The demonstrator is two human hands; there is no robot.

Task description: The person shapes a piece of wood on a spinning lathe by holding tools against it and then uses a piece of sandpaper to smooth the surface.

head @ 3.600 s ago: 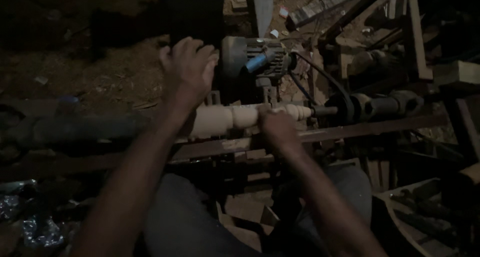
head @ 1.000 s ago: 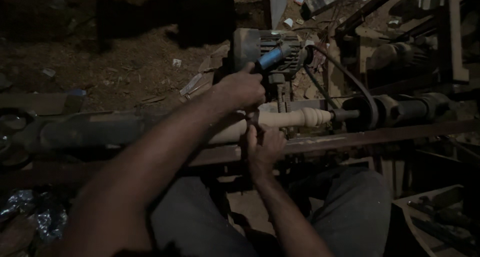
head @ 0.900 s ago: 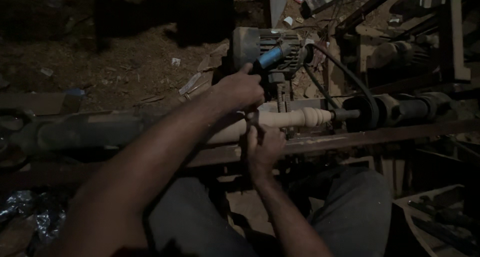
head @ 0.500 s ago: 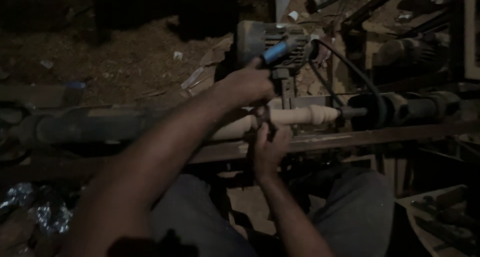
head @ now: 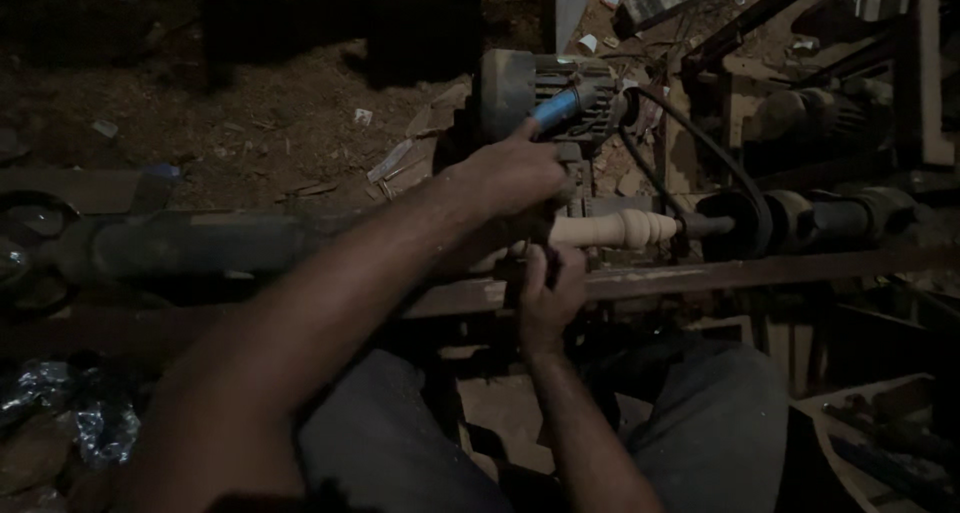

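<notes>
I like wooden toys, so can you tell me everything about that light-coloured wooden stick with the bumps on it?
The turned wooden piece is pale, bare wood, shaped into rounded beads and grooves like a small spindle. It lies level, mounted crosswise on a dark lathe, its right end meeting a dark metal shaft beside a pulley and belt. Its left part is hidden behind the left hand, which reaches over it. The right hand sits just below, fingers up against its underside. Whether it is spinning cannot be told.

Left hand now over spindle
</notes>
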